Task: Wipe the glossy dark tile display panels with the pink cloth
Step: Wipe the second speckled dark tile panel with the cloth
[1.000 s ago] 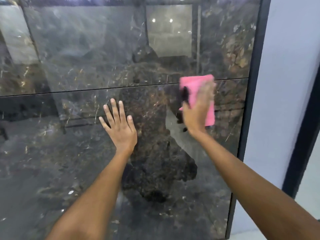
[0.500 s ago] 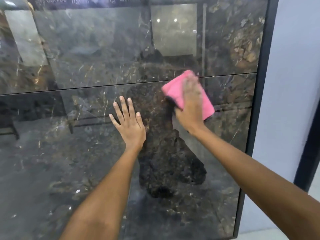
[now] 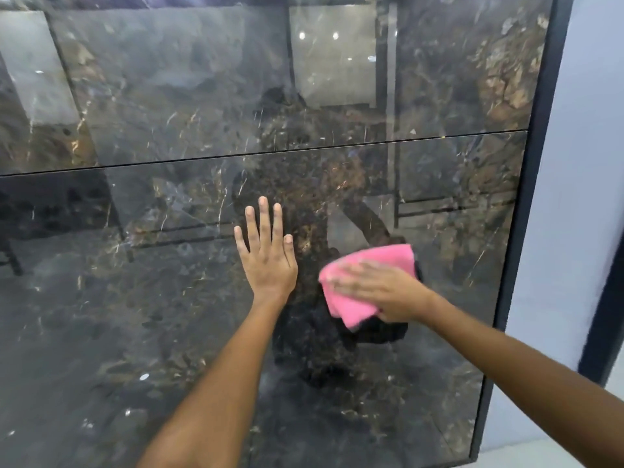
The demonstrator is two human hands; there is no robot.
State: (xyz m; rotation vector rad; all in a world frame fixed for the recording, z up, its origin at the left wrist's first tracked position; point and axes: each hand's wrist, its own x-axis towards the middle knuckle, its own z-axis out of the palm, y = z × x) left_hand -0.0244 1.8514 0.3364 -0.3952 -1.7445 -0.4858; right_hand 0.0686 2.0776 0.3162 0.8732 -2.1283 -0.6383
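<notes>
A left hand (image 3: 268,261) lies flat on the lower panel (image 3: 135,332) below the seam, beside the right hand (image 3: 388,292) pressing a cloth (image 3: 351,305); the upper panel (image 3: 202,89) sits above, the frame edge (image 3: 526,204) to the right.

Pale wall (image 3: 587,163), perhaps a dark doorframe (image 3: 604,319) right.

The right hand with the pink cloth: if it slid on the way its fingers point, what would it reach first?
The right hand presses the pink cloth flat on the lower panel, its fingers pointing left. The first thing that way is probably the left hand, resting flat on the same panel close beside it.
</notes>
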